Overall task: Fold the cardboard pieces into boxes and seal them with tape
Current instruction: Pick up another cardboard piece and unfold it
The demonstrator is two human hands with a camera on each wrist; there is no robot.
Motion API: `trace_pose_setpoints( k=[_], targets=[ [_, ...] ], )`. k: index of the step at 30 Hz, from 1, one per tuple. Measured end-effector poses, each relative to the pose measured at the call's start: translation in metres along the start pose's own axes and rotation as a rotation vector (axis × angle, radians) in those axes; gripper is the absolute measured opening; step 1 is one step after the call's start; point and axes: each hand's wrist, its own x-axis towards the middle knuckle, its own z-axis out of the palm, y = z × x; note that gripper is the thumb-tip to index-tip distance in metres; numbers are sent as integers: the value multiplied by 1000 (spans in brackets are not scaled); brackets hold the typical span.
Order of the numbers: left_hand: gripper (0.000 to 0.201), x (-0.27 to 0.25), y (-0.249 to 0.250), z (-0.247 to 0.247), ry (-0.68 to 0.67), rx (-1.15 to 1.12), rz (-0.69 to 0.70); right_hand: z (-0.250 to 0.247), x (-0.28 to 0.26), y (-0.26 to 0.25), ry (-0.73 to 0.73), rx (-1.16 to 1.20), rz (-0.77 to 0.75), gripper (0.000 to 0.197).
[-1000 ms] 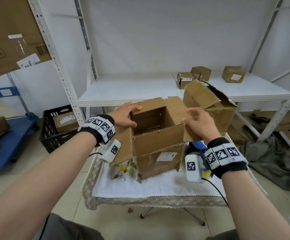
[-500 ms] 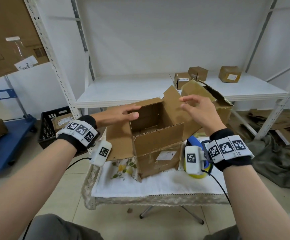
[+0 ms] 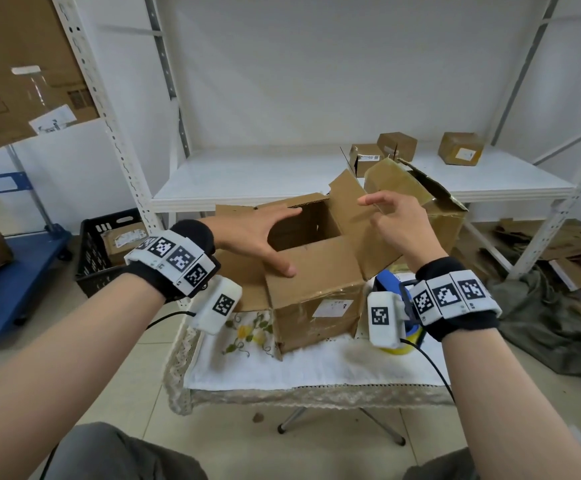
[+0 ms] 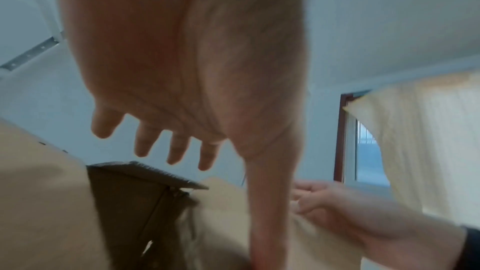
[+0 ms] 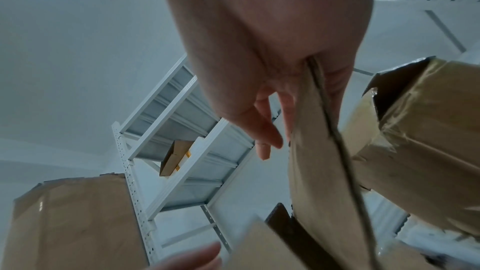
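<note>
Right hand point(image 3: 398, 226) grips upright flap point(image 3: 347, 206) of upward-opening box point(image 3: 313, 289).

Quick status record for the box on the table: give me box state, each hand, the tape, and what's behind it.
box: open-topped cardboard box on the white tablecloth, top flaps not yet closed
right flap: the flap stands raised
right hand: right hand grips the raised flap's edge
left hand: left hand flat, fingers straight, over the box's left rim
tape: yellow tape roll in a blue dispenser on the table, right of the box, untouched
behind: a larger cardboard box, top open; three small boxes on the white shelf
</note>
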Motion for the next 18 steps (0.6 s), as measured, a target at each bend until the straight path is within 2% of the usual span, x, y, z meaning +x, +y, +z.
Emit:
trace_pose_setpoints(
  k=[2, 5, 7, 9, 11, 13, 16, 18],
  targets=[
    [129, 5, -6, 7, 19, 59, -38, 0, 0, 3, -14, 1, 1, 47],
    [143, 9, -16, 20, 10, 52, -111, 0, 1, 12, 18, 136, 63, 48],
    [147, 8, -22, 24, 0, 21, -144, -3, -1, 18, 13, 368, 195, 46],
    [146, 6, -27, 26, -10, 20, -164, -7, -4, 26, -56, 710, 369, 57],
    [143, 4, -32, 27, -20, 28, -171, -6, -4, 41, -126, 943, 464, 63],
    [140, 1, -35, 29, -31, 38, -174, 3, -6, 57, -197, 937, 516, 50],
    [137, -3, -41, 33, -29, 24, -174, 28, -9, 74, -350, 752, 586, 21],
    [136, -5, -46, 36, -13, 11, -180, 43, -13, 77, -408, 633, 645, 18]
  ],
)
